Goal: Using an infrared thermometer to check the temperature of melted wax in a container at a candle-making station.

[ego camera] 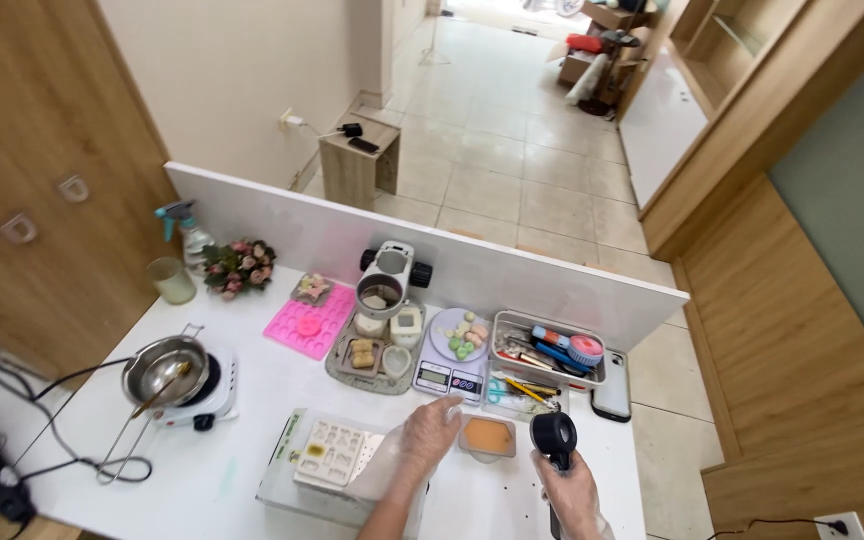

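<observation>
White table, gloved hands at work over moulds.

Right hand [572, 490] clamped a black heat gun [555, 437] at five o'clock; left hand [430, 430] lay flat, fingers open, beside the orange-filled mould [487, 437]. White mould tray [332, 452] at seven o'clock looked mostly unfilled.

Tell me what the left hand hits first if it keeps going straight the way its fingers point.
Probably the digital kitchen scale: the gloved left hand points up-right across the table toward it, with only bare tabletop between. Depth is hard to judge.
</observation>
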